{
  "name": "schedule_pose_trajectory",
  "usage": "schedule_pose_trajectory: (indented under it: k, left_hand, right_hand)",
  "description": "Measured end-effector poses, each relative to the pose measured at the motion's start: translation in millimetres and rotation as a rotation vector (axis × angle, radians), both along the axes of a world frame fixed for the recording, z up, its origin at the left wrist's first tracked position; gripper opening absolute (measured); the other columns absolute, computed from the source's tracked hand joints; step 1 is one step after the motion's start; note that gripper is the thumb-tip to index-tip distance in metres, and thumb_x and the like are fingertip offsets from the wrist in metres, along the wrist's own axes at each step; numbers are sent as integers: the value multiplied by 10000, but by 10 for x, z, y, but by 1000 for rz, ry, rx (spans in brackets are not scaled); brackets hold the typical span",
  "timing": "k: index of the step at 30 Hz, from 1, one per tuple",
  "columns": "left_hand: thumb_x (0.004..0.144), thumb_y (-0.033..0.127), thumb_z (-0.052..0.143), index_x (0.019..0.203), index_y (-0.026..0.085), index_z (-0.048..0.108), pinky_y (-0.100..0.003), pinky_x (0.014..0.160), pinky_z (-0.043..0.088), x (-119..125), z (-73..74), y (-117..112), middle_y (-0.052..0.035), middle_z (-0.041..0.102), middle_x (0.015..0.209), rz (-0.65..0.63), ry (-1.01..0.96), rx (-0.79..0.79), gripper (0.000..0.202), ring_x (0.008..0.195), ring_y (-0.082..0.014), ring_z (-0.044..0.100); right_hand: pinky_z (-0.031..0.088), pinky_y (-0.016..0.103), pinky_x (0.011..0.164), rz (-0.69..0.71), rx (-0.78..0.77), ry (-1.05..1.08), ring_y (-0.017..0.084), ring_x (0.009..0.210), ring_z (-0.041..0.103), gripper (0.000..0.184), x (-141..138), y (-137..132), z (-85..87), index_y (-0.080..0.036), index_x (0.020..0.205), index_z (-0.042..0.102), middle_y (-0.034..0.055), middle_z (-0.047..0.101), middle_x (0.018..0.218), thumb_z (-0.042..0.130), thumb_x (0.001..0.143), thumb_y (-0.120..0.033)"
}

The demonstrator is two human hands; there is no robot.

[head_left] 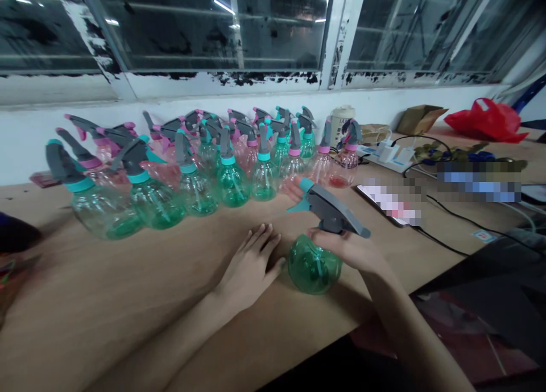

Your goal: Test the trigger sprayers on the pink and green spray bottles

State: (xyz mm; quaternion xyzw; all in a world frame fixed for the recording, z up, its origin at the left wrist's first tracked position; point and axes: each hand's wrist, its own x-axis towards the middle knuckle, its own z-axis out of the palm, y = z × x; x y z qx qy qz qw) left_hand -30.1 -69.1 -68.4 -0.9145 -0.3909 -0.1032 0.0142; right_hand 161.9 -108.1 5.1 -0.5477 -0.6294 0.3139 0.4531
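A green see-through spray bottle [314,267] with a grey and teal trigger head stands on the wooden table before me. My right hand [341,247] is around its neck, the thumb across the front under the head. Fingertips show behind the trigger, and the rest of those fingers is hidden. To the left of the bottle, my left hand [256,264] lies flat on the tabletop with its fingers spread, holding nothing. Several more spray bottles, green ones [234,187] and pink ones [294,167], stand in rows beyond my hands.
Right of the bottle lies a phone [386,204] with a cable. Farther back are a power strip [390,153], a pale cup [341,122], a brown paper bag [420,119] and a red plastic bag [486,119]. A white wall with windows borders the table [128,289].
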Motion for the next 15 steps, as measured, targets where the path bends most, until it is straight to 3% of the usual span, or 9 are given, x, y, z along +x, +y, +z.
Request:
schedule_pose_trajectory:
  k: [7, 12, 15]
  left_hand:
    - [920, 393, 429, 1333, 99, 445, -471, 1114, 278, 3, 8, -7, -151, 390, 1435, 0, 5, 3, 507, 1355, -270, 304]
    - [917, 375, 435, 1326, 100, 448, -485, 1108, 285, -8, -10, -3, -151, 394, 1432, -13, -17, 22, 493, 1353, -276, 308]
    - [916, 373, 436, 1325, 100, 448, -485, 1104, 293, -13, -16, -6, -149, 405, 1426, -6, -21, 24, 492, 1349, -275, 315]
  right_hand:
    - [303, 234, 406, 17, 38, 0, 97, 477, 322, 255, 11, 12, 5, -227, 547, 380, -48, 362, 527, 577, 695, -293]
    - [384, 261, 502, 42, 147, 31, 127, 514, 414, 47, -16, 32, 16, -236, 684, 540, -48, 383, 515, 556, 699, -278]
    - [361, 246, 471, 19, 125, 33, 108, 484, 363, 37, -12, 18, -3, -230, 686, 545, -46, 394, 523, 547, 696, -265]
